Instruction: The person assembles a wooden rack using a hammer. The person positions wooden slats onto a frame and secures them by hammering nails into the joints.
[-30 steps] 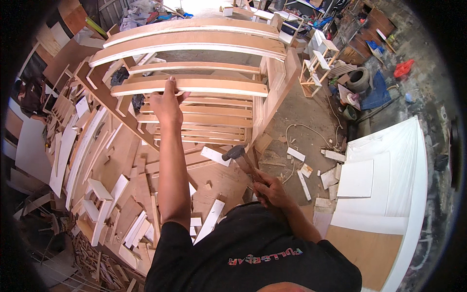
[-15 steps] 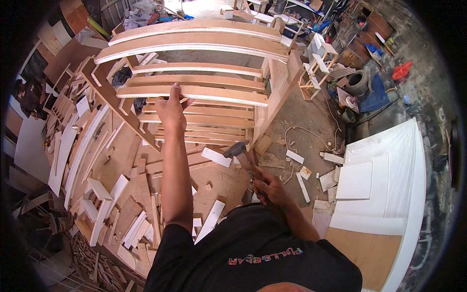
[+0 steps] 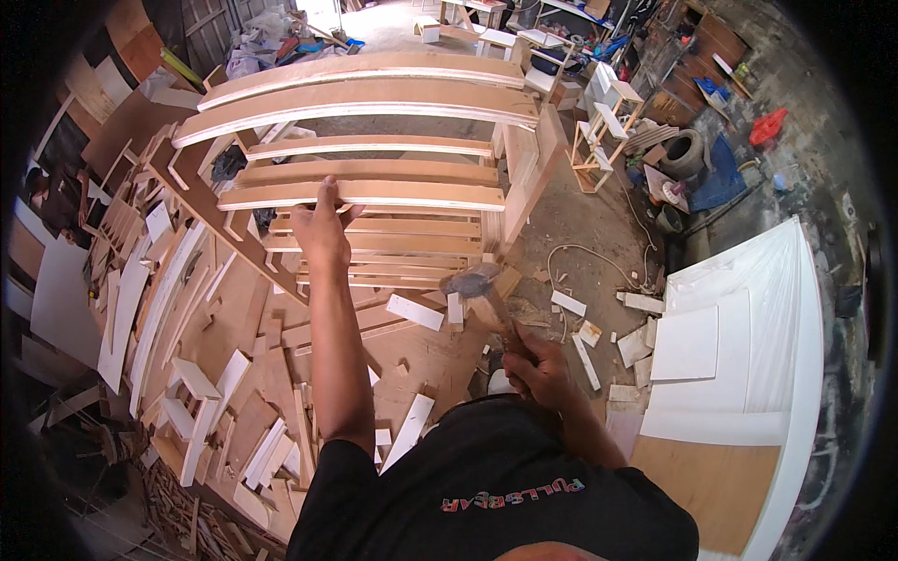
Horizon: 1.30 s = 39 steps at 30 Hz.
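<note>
Two bare hands in view, both occupied. Left hand (image 3: 323,229) reaches up and forward to a slatted wooden frame (image 3: 537,178), grasping one slat (image 3: 421,194) left of its middle: one digit lies up over the slat's face, the others around its lower edge, partly hidden. The frame stands beyond both hands, spreading to either side of the left one; two broad, curved rails (image 3: 355,101) cross its far end, and a row of thinner slats runs beneath the left wrist. Right hand (image 3: 538,369) is nearer the body, lower and to the right, clenched round the handle of a hammer (image 3: 494,313). Hammer head points up and leftward, seen just below the frame's near right corner; gap between the two hard to judge. Left forearm extends nearly straight, right elbow bent, black shirt (image 3: 486,496) below. Pale offcuts (image 3: 415,312) lie scattered on the floor under and around the hands. To the right: white panels (image 3: 685,344), partly under clear sheeting, and a loose cable (image 3: 587,247) on the floor. Farther off, a tyre (image 3: 685,157) by the wall; at far left, another person (image 3: 61,201) among stacked boards.
</note>
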Tool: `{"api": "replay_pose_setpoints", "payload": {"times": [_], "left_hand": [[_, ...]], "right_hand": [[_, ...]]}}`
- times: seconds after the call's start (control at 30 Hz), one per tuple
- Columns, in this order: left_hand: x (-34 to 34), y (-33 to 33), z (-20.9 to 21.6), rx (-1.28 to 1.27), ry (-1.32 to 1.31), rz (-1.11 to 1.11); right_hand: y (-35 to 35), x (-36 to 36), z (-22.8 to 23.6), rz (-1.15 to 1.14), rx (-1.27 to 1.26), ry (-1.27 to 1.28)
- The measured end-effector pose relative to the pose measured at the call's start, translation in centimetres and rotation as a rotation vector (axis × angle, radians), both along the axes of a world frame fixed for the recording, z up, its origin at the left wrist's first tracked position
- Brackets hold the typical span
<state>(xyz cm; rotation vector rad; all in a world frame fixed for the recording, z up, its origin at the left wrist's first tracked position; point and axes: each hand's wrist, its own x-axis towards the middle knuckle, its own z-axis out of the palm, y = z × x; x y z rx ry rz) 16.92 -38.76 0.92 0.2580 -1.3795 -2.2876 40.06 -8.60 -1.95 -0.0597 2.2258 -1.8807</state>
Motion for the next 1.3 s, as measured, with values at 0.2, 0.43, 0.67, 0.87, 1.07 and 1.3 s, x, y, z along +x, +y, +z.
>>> {"api": "replay_pose_setpoints", "payload": {"times": [0.2,0.43,0.67,0.87,1.07,1.3], "left_hand": [[0.0,0.4,0.1,-0.002,-0.023,0.02],[-0.2,0.5,-0.3,0.015,-0.039,0.023],[0.0,0.2,-0.1,0.0,-0.009,-0.023],[0.0,-0.2,-0.2,0.039,-0.037,-0.049],[0.5,0.6,0.5,0.028,-0.066,-0.006],[2.7,1.2,1.5,-0.253,-0.13,0.204]], "right_hand": [[0.7,-0.2,3.6,-0.076,0.06,0.084],[0.3,-0.4,5.0,-0.126,0.004,0.13],[-0.2,-1.4,3.6,-0.063,-0.063,0.112],[-0.7,-1.8,2.8,-0.029,-0.087,0.111],[-0.7,-2.4,3.0,0.014,-0.089,0.175],[0.2,-2.3,5.0,-0.048,0.07,0.342]]}}
